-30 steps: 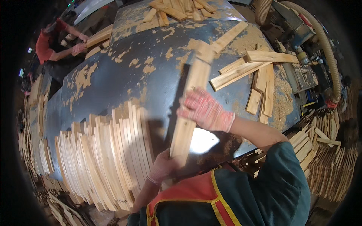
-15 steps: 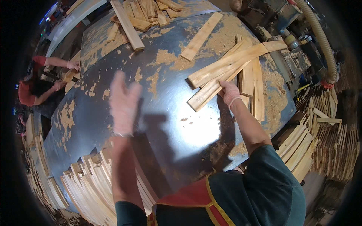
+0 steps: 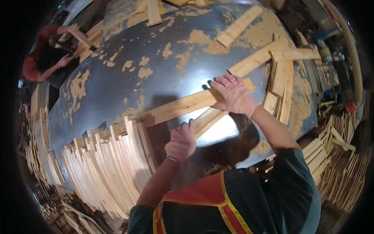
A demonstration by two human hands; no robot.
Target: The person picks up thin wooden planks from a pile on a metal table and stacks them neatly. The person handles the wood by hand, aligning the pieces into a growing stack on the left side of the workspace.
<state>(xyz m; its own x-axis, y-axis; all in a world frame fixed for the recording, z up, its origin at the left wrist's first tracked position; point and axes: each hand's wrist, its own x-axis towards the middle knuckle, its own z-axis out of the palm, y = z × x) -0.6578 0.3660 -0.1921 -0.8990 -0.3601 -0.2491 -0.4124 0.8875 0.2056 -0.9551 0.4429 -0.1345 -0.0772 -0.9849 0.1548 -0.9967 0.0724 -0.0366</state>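
Both my hands wear pale pinkish gloves. My right hand (image 3: 235,96) grips across a long wooden board (image 3: 177,107) that slants over the dark metal table (image 3: 117,87). A second, shorter-looking board (image 3: 209,121) passes below it, with its far part hidden under my right hand. At that board's near end, my left hand (image 3: 182,141) has its fingers curled round the wood. The long board's left end lies against a row of upright-edged wooden slats (image 3: 113,160). Beyond my right hand, several loose boards (image 3: 281,76) lie overlapping.
A single board (image 3: 239,26) lies among sawdust patches toward the back. Machinery with a ribbed hose (image 3: 352,58) stands at the right, above stacked slats (image 3: 346,160). At the far left, a co-worker in a red top (image 3: 33,66) handles a piece of wood.
My left hand has come down rightward from over the table onto a board. The long board has swung toward the left, with my right hand on it. The view has shifted.
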